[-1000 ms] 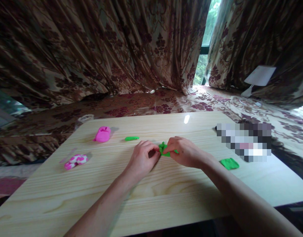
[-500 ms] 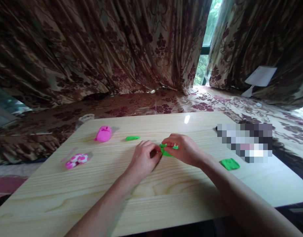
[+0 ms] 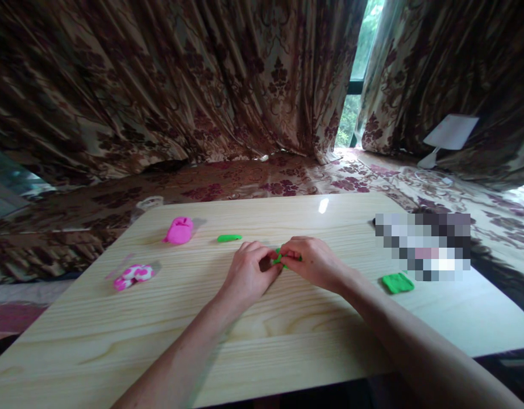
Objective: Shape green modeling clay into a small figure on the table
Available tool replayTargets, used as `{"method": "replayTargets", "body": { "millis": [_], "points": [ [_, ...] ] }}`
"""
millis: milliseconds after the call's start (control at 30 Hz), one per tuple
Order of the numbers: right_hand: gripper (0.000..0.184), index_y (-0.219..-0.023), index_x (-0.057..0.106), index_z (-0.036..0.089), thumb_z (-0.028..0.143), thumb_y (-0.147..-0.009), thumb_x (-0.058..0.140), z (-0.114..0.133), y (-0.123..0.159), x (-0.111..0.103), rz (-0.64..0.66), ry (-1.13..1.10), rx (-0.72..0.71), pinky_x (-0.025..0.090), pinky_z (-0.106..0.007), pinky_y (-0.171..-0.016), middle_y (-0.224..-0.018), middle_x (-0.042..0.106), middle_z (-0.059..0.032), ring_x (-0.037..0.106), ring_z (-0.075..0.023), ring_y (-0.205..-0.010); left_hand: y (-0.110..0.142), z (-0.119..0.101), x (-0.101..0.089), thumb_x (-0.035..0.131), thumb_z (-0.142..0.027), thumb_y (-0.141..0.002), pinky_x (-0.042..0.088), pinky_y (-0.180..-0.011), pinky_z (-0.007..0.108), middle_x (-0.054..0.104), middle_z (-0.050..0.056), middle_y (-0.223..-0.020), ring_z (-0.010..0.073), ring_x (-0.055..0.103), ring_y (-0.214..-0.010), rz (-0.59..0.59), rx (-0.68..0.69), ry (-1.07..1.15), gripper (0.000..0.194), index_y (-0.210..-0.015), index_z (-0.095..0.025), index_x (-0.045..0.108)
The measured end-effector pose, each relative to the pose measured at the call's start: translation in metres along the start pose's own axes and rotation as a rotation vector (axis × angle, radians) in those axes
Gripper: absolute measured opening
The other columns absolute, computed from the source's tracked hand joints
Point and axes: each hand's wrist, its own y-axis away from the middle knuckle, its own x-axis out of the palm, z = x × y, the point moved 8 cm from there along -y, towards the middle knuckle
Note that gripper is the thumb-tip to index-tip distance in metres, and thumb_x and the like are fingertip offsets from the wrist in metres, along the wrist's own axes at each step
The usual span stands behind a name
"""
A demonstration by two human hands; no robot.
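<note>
Green soft piece [image 3: 277, 260], looking like modelling clay, lies in the head view between the two hands, near the middle of the bench [image 3: 262, 352]. The right hand [image 3: 311, 261] pinches it with bunched fingers; the left hand [image 3: 249, 270] curls at its left side, but whether it grips, I cannot tell. Since half a second ago, the right fingers have closed in and less green is visible. I judge this as pressing or shaping.
</note>
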Motion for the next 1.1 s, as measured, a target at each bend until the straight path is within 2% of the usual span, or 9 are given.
{"method": "replayTargets", "body": {
  "millis": [167,267,433,533,633,767,967,1033,1100],
  "points": [
    [0.011,-0.076,0.064,0.018,0.022,-0.080,0.055,0.003,0.001,-0.001,0.011,0.016,0.000,0.031,-0.021,-0.057,-0.070,0.059,0.0004,0.050,-0.0091,-0.063,0.000,-0.002,0.001,0.058,-0.023,-0.075,0.039,-0.071,0.032,0.056,0.002,-0.075,0.0183,0.051,-0.080,-0.007,0.016,-0.021,0.004,-0.075,-0.020,0.061],
    [0.012,-0.080,0.066,0.019,0.020,-0.080,0.054,0.001,0.000,-0.007,0.005,0.007,0.006,0.033,-0.021,-0.058,-0.074,0.062,-0.0002,0.053,-0.0101,-0.065,0.000,-0.003,0.000,0.058,-0.022,-0.075,0.039,-0.072,0.032,0.057,0.002,-0.075,0.0183,0.051,-0.080,-0.004,0.013,-0.029,0.004,-0.074,-0.020,0.061],
    [0.019,-0.088,0.067,0.019,0.020,-0.083,0.048,-0.016,-0.002,-0.028,-0.132,-0.003,0.096,0.039,-0.022,-0.064,-0.081,0.065,-0.0027,0.056,-0.0120,-0.070,0.000,-0.003,-0.004,0.061,-0.021,-0.071,0.040,-0.072,0.032,0.057,0.001,-0.074,0.0182,0.052,-0.080,-0.020,-0.006,0.000,0.004,-0.074,-0.020,0.059],
    [0.021,-0.091,0.067,0.019,0.020,-0.083,0.048,-0.025,-0.001,-0.030,-0.160,0.002,0.132,0.041,-0.022,-0.065,-0.083,0.064,-0.0032,0.056,-0.0116,-0.068,0.000,-0.001,-0.005,0.063,-0.022,-0.069,0.040,-0.074,0.032,0.058,0.001,-0.076,0.0180,0.052,-0.080,-0.035,-0.036,0.030,0.010,-0.078,-0.020,0.058],
    [0.025,-0.100,0.066,0.020,0.018,-0.083,0.047,-0.024,0.000,-0.024,-0.148,-0.013,0.108,0.042,-0.022,-0.067,-0.089,0.063,-0.0040,0.057,-0.0114,-0.071,0.000,0.001,-0.003,0.063,-0.023,-0.071,0.041,-0.073,0.032,0.059,0.001,-0.077,0.0174,0.052,-0.079,-0.044,-0.066,0.056,0.012,-0.082,-0.020,0.058],
    [0.032,-0.110,0.062,0.020,0.013,-0.084,0.044,-0.014,0.000,-0.018,-0.126,-0.032,0.002,0.042,-0.023,-0.073,-0.095,0.061,-0.0059,0.057,-0.0130,-0.082,0.000,0.000,-0.005,0.060,-0.025,-0.074,0.043,-0.074,0.031,0.059,0.002,-0.080,0.0166,0.054,-0.079,-0.068,-0.064,0.103,0.020,-0.093,-0.021,0.060],
    [0.031,-0.106,0.065,0.018,0.013,-0.086,0.042,-0.011,0.000,-0.018,-0.095,0.002,-0.012,0.042,-0.024,-0.075,-0.093,0.063,-0.0075,0.057,-0.0144,-0.084,0.000,-0.014,-0.019,0.051,-0.024,-0.081,0.040,-0.088,0.037,0.059,0.005,-0.095,0.0196,0.053,-0.095,-0.138,0.037,-0.031,0.031,-0.111,-0.025,0.059],
    [0.031,-0.106,0.065,0.018,0.014,-0.086,0.042,-0.015,0.000,-0.019,-0.100,0.022,0.024,0.042,-0.024,-0.075,-0.093,0.063,-0.0071,0.058,-0.0146,-0.085,0.000,-0.024,-0.021,0.050,-0.029,-0.082,0.033,-0.096,0.043,0.057,0.008,-0.108,0.0231,0.048,-0.107,-0.133,0.070,-0.145,0.036,-0.118,-0.024,0.055],
    [0.031,-0.107,0.064,0.018,0.016,-0.086,0.041,-0.021,0.000,-0.023,-0.129,0.048,0.080,0.042,-0.024,-0.075,-0.094,0.063,-0.0068,0.058,-0.0145,-0.085,-0.001,-0.033,-0.018,0.049,-0.036,-0.082,0.024,-0.102,0.049,0.048,0.011,-0.125,0.0274,0.037,-0.122,-0.098,0.090,-0.252,0.045,-0.125,-0.023,0.049]
  ]
}}
